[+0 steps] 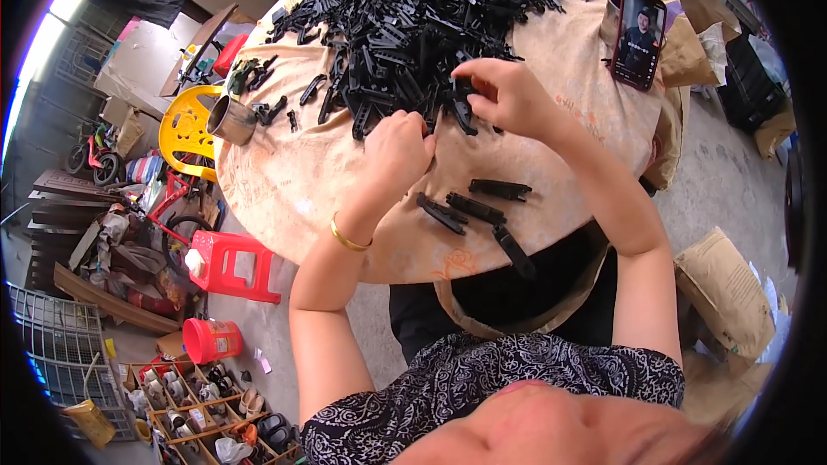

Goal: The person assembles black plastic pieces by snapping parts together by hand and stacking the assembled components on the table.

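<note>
A big heap of small black plastic parts [413, 9] covers the far side of the round, cloth-covered table [293, 181]. My left hand [399, 153] is at the heap's near edge with its fingers curled downward; what they hold, if anything, is hidden. To its right my right hand [515, 96] pinches a black plastic part [463, 90] between thumb and fingers, just over the heap's edge. Closer to me lie several long black pieces [476, 207] on the cloth, and one long black piece [514, 250] reaches the table's front edge.
A phone [638, 39] leans upright at the right, against a metal cup. Another metal cup [231, 120] lies tipped at the left, beside a few loose parts. Below the front edge a paper bag [482, 325] gapes. A red stool [237, 265] and yellow chair [183, 133] stand left.
</note>
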{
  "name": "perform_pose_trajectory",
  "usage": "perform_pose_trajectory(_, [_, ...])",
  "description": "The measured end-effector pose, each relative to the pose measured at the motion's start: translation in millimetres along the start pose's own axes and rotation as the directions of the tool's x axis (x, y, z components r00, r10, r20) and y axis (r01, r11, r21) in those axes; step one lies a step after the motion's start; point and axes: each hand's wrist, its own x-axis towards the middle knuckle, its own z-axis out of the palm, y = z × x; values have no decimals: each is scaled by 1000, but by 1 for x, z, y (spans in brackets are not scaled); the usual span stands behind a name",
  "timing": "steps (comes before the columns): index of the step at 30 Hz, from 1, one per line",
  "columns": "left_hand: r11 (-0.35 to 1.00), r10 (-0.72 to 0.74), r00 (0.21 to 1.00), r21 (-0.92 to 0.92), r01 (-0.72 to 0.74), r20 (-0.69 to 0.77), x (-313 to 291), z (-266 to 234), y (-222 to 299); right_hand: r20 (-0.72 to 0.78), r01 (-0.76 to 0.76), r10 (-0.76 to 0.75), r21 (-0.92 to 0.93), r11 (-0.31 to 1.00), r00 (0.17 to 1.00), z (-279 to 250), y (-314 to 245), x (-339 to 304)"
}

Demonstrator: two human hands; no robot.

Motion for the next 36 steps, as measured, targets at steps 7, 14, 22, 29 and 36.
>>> perform_pose_trajectory(7, [970, 117, 993, -215, -113, 6, 0, 3, 0, 103, -254, 249, 654, 713, 963, -6, -10, 5])
perform_pose_trajectory(14, [927, 70, 997, -372, -49, 44, 4, -3, -5, 128, -238, 204, 655, 717, 970, -3, -5, 3])
perform_pose_trajectory(22, [323, -206, 974, -932, 164, 100, 18, -8, -11, 51, -99, 85, 497, 862, 995, 12, -19, -6])
perform_pose_trajectory(29, [-196, -90, 966, -956, 220, 241, 13, -11, -2, -84, 32, -10, 266, 964, 996, 9, -18, -4])
perform_pose_trajectory(36, [125, -171, 985, -992, -5, -27, 11, -2, 6, -207, 242, -244, -32, 970, 948, 9, -14, -2])
